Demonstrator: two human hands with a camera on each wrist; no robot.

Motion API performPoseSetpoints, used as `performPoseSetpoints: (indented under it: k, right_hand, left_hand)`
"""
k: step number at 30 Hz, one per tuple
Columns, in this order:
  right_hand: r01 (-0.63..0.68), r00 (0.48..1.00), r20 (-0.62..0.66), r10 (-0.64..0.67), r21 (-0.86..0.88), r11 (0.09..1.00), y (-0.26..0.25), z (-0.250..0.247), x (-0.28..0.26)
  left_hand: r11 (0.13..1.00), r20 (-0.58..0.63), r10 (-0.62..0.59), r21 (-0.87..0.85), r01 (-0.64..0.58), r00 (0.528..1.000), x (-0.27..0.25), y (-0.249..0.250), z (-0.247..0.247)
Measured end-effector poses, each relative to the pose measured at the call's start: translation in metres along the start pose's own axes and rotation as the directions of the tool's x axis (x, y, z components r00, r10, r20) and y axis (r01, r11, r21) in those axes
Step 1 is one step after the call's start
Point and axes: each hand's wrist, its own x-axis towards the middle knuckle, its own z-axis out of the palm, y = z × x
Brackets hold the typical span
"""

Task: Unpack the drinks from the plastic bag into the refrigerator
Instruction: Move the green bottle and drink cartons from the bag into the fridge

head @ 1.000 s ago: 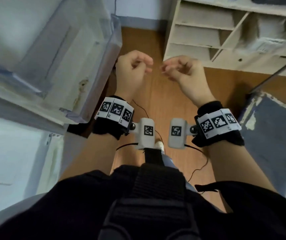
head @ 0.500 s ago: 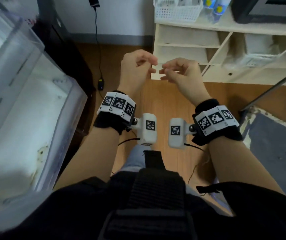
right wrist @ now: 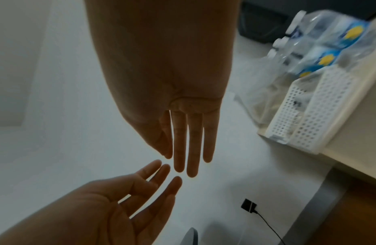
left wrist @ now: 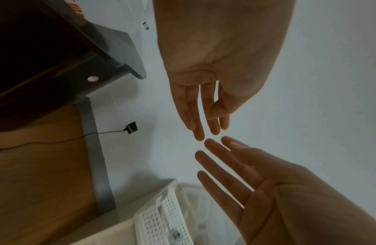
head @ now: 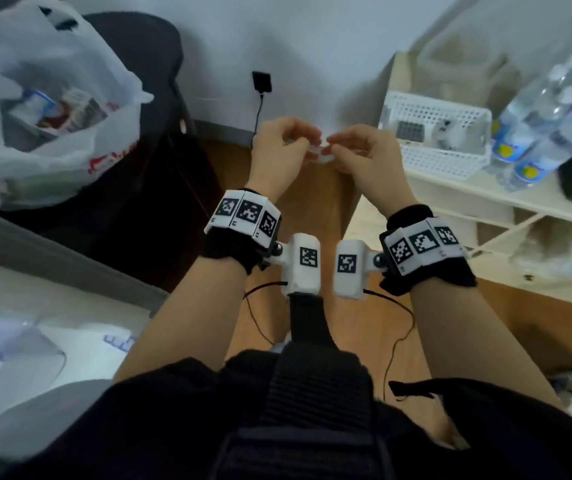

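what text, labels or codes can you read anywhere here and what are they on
No word or number can be read.
Plastic bag: red print low on its front, too blurred to read.
Drinks inside the bag: labels blurred.
Water bottles: blue labels with a yellow mark, text too small.
Wristbands and wrist cameras: black-and-white square code markers; small characters beneath them, unreadable.

A plain room in a home or small office: white walls, a wood-look floor (head: 315, 216), a cream open-compartment shelf unit (head: 485, 206) carrying a white perforated plastic basket (head: 443, 161) and clear water bottles (head: 533, 133), and a white plastic shopping bag (head: 45, 140) of drinks.
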Motion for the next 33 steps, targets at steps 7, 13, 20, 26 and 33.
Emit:
performPoseSetpoints:
  k: [7,13,20,26,33]
  right_hand:
    - [0.071,0.984,0.169,-0.065,-0.03,0.997,-0.002,0.015,0.109]
    - [0.166,0.929,0.337,-0.151,-0.015,0.986,0.005,0.043,0.21]
    - [0.17,0.777,0.592,-0.214,0.13,0.977,-0.016,0.12,0.273]
    - [0.196,0.577,0.764,-0.289,0.214,0.957,-0.041,0.221,0.302]
    - [0.303,0.388,0.847,-0.364,0.256,0.918,-0.085,0.347,0.325]
  left_hand:
    - [0.997,-0.108,-0.072,0.007,0.073,0.992,0.09,-0.014,-0.016]
    - [0.991,-0.317,-0.129,-0.013,0.132,0.94,0.153,-0.024,-0.03]
    - [0.966,-0.578,-0.243,-0.077,0.245,0.779,0.178,-0.044,-0.091]
    - [0.941,-0.806,-0.294,-0.15,0.303,0.513,0.185,-0.069,-0.173]
    - [0.831,-0.925,-0.36,-0.258,0.493,0.123,0.185,-0.095,-0.281]
